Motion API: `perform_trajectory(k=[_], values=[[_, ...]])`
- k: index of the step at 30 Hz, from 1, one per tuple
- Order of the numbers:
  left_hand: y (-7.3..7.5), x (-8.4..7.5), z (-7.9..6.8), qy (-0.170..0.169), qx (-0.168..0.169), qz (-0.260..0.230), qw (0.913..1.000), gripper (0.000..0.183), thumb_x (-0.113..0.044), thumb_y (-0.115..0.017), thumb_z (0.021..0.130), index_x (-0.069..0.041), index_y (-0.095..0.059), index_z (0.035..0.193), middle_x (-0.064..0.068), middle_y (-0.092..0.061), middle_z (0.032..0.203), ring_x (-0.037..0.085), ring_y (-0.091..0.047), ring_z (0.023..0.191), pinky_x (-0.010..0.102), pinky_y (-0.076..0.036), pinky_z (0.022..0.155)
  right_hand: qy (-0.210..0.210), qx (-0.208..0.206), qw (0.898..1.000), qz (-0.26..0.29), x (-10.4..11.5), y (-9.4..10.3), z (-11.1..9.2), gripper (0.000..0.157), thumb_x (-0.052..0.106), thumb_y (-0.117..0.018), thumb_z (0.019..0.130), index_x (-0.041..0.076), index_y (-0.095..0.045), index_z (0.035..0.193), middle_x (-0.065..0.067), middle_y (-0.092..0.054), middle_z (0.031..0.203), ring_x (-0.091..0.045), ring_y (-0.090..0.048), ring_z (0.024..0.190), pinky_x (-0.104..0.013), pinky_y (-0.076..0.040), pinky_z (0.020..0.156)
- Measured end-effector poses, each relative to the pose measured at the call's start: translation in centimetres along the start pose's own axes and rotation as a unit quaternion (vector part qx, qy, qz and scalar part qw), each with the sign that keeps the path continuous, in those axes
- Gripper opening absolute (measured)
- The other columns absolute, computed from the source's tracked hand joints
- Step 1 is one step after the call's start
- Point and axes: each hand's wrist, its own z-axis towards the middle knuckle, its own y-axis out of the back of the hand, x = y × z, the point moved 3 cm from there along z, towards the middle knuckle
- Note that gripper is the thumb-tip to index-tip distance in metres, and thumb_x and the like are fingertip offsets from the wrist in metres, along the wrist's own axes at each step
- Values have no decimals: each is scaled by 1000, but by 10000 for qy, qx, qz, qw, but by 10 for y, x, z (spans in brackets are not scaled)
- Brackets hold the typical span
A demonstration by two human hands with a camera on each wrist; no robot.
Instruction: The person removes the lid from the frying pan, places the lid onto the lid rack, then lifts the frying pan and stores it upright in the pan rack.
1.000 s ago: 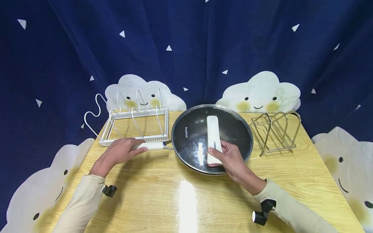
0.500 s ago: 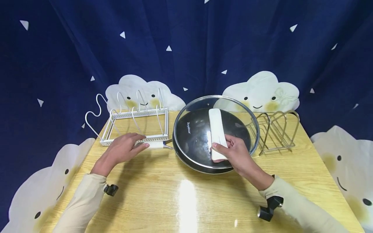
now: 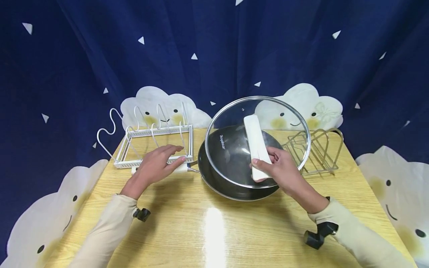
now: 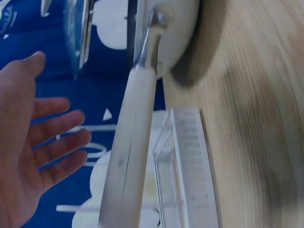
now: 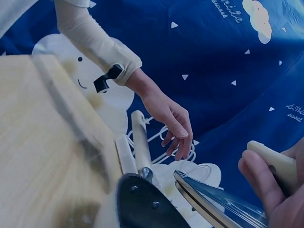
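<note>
My right hand point(image 3: 283, 169) grips the white handle point(image 3: 255, 137) of a round glass lid point(image 3: 231, 156). The lid, tilted and rimmed in metal, is held above a dark frying pan point(image 3: 214, 182) on the table. In the right wrist view, a gap shows between the lid point(image 5: 209, 194) and the pan point(image 5: 142, 204). Over the pan's white handle point(image 3: 181, 168) hovers my left hand point(image 3: 157, 165), fingers extended and holding nothing. The left wrist view shows this hand point(image 4: 28, 137) apart from the pan handle point(image 4: 126, 161).
A white rack point(image 3: 192, 143) with wavy upright wires stands behind the pan handle on the left. To the right of the pan is a metal wire rack point(image 3: 320, 172), partly seen through the lid. A blue curtain point(image 3: 214, 44) with cloud shapes hangs behind the wooden table point(image 3: 174, 223).
The lid has risen off the pan and shifted right with my right hand. My left hand has come up from the pan handle and moved slightly right. The pan has stayed put.
</note>
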Motion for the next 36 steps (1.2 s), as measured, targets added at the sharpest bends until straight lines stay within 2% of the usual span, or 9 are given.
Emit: perform_trajectory(k=[5, 9, 12, 17, 22, 26, 29, 36], values=[[-4, -12, 12, 154, -354, -270, 9989, 55, -53, -51, 103, -12, -64, 137, 8, -65, 138, 30, -64, 123, 52, -54, 92, 131, -116, 9988, -451, 13, 11, -4, 41, 4, -69, 96, -16, -53, 128, -12, -75, 94, -19, -75, 79, -45, -62, 66], [-7, -21, 23, 54, -569, -545, 9969, 52, -49, -53, 104, -11, -63, 139, 9, -66, 134, 28, -68, 114, 50, -56, 87, 307, -259, 9952, -889, 22, 22, -8, 39, 5, -70, 95, -13, -57, 127, -11, -76, 93, -17, -75, 76, -41, -62, 65], [-10, -29, 31, -43, -601, -667, 9960, 52, -48, -54, 103, -12, -62, 140, 10, -66, 135, 27, -69, 108, 49, -55, 86, 418, -409, 9910, -1200, 27, 30, -8, 41, 7, -72, 95, -11, -59, 129, -12, -77, 93, -16, -75, 75, -37, -62, 66], [-19, -44, 47, -118, -472, -681, 9965, 56, -53, -55, 101, -14, -62, 140, 7, -64, 139, 27, -63, 124, 51, -52, 97, 533, -633, 9828, -1652, 37, 46, -10, 46, 10, -74, 94, -11, -57, 132, -11, -77, 93, -15, -75, 74, -35, -62, 64], [-26, -56, 65, -273, -428, -578, 9970, 58, -56, -57, 99, -15, -63, 140, 4, -65, 138, 23, -60, 129, 48, -52, 100, 814, -933, 9644, -2337, 50, 61, -12, 40, 10, -76, 92, -10, -63, 125, -11, -77, 90, -7, -72, 70, -28, -60, 59], [-28, -66, 83, -436, -326, -496, 9973, 57, -55, -56, 100, -15, -62, 141, 3, -64, 140, 22, -59, 130, 45, -50, 103, 985, -1162, 9481, -2793, 58, 72, -14, 42, 10, -77, 91, -12, -63, 123, -22, -75, 92, -1, -67, 67, -21, -56, 56], [-31, -75, 97, -540, -221, -486, 9971, 57, -54, -56, 100, -14, -61, 141, 3, -63, 140, 21, -59, 131, 42, -48, 106, 994, -1315, 9366, -3094, 62, 81, -16, 43, 12, -77, 91, -12, -63, 123, -27, -74, 93, 0, -65, 64, -20, -54, 54], [-43, -92, 124, -783, -127, -695, 9944, 55, -50, -63, 98, -13, -63, 139, 4, -64, 139, 20, -59, 129, 38, -47, 108, 931, -1610, 9049, -3829, 73, 101, -26, 44, 19, -79, 90, -8, -65, 122, -26, -73, 88, 0, -61, 61, -20, -50, 51]])
